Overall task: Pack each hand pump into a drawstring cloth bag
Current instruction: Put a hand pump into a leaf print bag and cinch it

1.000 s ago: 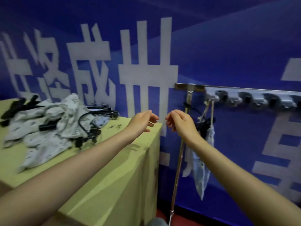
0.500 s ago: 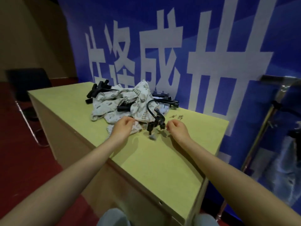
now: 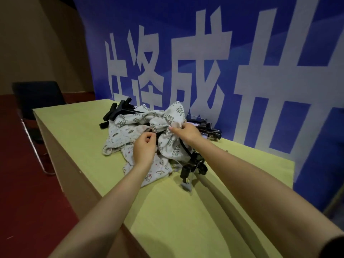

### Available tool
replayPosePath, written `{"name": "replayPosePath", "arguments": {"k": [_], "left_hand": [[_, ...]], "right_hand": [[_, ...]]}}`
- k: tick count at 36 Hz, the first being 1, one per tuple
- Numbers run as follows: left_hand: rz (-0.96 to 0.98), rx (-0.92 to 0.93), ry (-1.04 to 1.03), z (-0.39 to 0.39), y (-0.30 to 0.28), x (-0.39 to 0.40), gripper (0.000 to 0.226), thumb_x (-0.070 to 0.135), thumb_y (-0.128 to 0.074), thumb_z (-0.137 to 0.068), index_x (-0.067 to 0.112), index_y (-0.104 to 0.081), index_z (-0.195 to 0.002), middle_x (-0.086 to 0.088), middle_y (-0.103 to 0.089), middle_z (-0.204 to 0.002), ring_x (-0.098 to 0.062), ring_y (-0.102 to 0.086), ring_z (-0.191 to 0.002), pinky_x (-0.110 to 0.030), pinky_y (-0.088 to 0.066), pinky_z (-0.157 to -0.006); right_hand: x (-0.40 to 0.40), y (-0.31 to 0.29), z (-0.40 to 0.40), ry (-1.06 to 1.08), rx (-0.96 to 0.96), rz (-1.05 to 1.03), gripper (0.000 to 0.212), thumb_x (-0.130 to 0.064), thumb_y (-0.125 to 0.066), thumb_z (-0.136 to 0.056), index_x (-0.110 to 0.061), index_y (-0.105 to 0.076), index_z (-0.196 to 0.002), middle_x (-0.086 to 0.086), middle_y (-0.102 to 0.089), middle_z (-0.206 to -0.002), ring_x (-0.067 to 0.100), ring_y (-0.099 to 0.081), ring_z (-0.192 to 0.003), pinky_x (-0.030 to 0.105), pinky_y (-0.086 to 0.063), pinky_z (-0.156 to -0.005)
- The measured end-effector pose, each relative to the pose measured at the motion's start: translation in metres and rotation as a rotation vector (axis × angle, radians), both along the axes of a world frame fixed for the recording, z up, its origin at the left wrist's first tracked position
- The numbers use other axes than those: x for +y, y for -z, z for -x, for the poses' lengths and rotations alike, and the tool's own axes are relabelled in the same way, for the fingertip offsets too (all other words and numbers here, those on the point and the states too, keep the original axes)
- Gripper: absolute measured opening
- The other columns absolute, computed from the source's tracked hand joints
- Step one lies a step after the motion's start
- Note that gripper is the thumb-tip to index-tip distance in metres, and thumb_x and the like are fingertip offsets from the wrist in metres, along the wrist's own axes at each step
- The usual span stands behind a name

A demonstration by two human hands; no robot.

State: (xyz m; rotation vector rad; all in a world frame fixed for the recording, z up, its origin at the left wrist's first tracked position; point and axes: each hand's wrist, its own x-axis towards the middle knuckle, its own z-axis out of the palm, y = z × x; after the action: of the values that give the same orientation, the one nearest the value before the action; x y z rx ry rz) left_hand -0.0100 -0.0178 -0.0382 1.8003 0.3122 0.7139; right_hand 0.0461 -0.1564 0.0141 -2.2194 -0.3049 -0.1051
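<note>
Where pumps point(image 3: 119, 112) lie, bags point(image 3: 163, 127) atop.

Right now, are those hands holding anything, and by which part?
The right hand pinches the leaf-print cloth bag at a gathered fold near its top. The left hand has curled fingers over the pile; whether it grips anything cannot be told.

A long yellow-green table point(image 3: 74, 127) stands with its far end against a blue banner point(image 3: 279, 43) printed with large white characters point(image 3: 195, 58). Left of the banner runs a plain tan wall point(image 3: 41, 43), dim and shadowed. Beside the table's left edge a black chair point(image 3: 39, 97) on thin metal legs sits on dark red floor point(image 3: 28, 202).
</note>
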Motion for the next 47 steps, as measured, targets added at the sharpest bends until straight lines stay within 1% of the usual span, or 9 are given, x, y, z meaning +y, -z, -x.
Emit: {"name": "replayPosePath", "arguments": {"k": [4, 10, 14, 18, 21, 27, 32, 37, 47], "left_hand": [[-0.001, 0.133, 0.099, -0.003, 0.01, 0.0, 0.028, 0.044, -0.058, -0.093, 0.018, -0.066, -0.089, 0.004, -0.065, -0.077, -0.015, -0.059, -0.069, -0.029, -0.043, -0.058], [0.209, 0.157, 0.18, -0.009, 0.004, 0.011, 0.033, 0.044, -0.044, -0.098, 0.017, -0.061, -0.09, -0.011, -0.054, -0.079, -0.022, -0.047, -0.063, -0.035, -0.036, -0.06], [0.309, 0.06, 0.147, 0.005, -0.021, 0.01, 0.035, 0.037, -0.042, -0.101, 0.011, -0.064, -0.103, -0.01, -0.063, -0.095, -0.022, -0.053, -0.078, -0.038, -0.047, -0.072], [0.464, -0.195, 0.108, 0.032, -0.068, 0.007, 0.034, 0.035, -0.038, -0.103, 0.015, -0.064, -0.093, -0.004, -0.058, -0.081, -0.014, -0.05, -0.062, -0.027, -0.043, -0.059], [0.567, -0.369, 0.189, 0.064, -0.107, -0.003, 0.044, 0.043, -0.032, -0.103, 0.016, -0.064, -0.09, 0.0, -0.056, -0.073, -0.012, -0.05, -0.059, -0.022, -0.044, -0.053], [0.39, -0.329, 0.667, 0.125, -0.172, -0.056, 0.063, 0.068, -0.036, -0.089, 0.016, -0.067, -0.107, -0.01, -0.072, -0.105, -0.025, -0.068, -0.097, -0.041, -0.054, -0.086], [0.113, -0.189, 0.627, 0.139, -0.192, -0.083, 0.036, 0.041, -0.059, -0.092, 0.008, -0.066, -0.105, -0.003, -0.072, -0.086, -0.021, -0.068, -0.08, -0.029, -0.053, -0.066], [0.407, -0.192, 0.75, 0.138, -0.185, -0.096, 0.034, 0.029, -0.05, -0.098, 0.005, -0.067, -0.113, -0.015, -0.07, -0.111, -0.029, -0.066, -0.104, -0.044, -0.048, -0.098], [0.675, -0.22, 0.907, 0.15, -0.166, -0.13, 0.055, 0.048, -0.029, -0.102, 0.01, -0.068, -0.106, -0.011, -0.073, -0.094, -0.022, -0.069, -0.089, -0.034, -0.054, -0.084]], "right_hand": [[0.006, -0.005, 0.003, -0.071, -0.031, -0.136, 0.018, -0.029, -0.059, -0.093, -0.013, -0.068, -0.09, 0.005, -0.07, -0.088, 0.021, -0.066, -0.083, 0.039, -0.054, -0.077], [0.002, -0.072, 0.022, -0.095, 0.082, -0.609, 0.025, -0.029, -0.059, -0.093, -0.008, -0.069, -0.1, 0.014, -0.073, -0.099, 0.031, -0.069, -0.094, 0.045, -0.054, -0.087], [-0.006, -0.123, 0.049, -0.166, 0.116, -0.947, 0.035, -0.023, -0.059, -0.095, 0.002, -0.062, -0.12, 0.018, -0.069, -0.108, 0.031, -0.067, -0.099, 0.043, -0.055, -0.087], [-0.019, -0.153, 0.075, -0.251, 0.187, -1.089, 0.041, -0.038, -0.054, -0.096, -0.003, -0.062, -0.116, 0.016, -0.069, -0.104, 0.029, -0.067, -0.091, 0.039, -0.056, -0.075], [-0.03, -0.161, 0.099, -0.227, 0.155, -1.089, 0.022, -0.034, -0.055, -0.097, -0.015, -0.057, -0.088, 0.01, -0.067, -0.083, 0.023, -0.065, -0.075, 0.036, -0.054, -0.07], [-0.039, -0.157, 0.128, -0.196, -0.079, -0.965, 0.023, -0.028, -0.056, -0.095, -0.006, -0.063, -0.097, 0.017, -0.07, -0.094, 0.032, -0.067, -0.094, 0.046, -0.052, -0.093], [-0.068, -0.162, 0.158, -0.196, -0.27, -0.907, 0.025, -0.017, -0.053, -0.097, -0.013, -0.051, -0.073, 0.002, -0.058, -0.064, 0.014, -0.059, -0.059, 0.03, -0.051, -0.061], [-0.104, -0.145, 0.182, -0.269, -0.317, -0.863, 0.02, -0.025, -0.054, -0.098, -0.011, -0.063, -0.087, -0.001, -0.066, -0.066, 0.008, -0.062, -0.059, 0.018, -0.049, -0.048], [-0.123, -0.092, 0.218, -0.26, -0.535, -0.571, 0.023, -0.019, -0.073, -0.084, -0.024, -0.065, -0.105, 0.0, -0.068, -0.095, 0.013, -0.064, -0.088, 0.026, -0.055, -0.068]]}}
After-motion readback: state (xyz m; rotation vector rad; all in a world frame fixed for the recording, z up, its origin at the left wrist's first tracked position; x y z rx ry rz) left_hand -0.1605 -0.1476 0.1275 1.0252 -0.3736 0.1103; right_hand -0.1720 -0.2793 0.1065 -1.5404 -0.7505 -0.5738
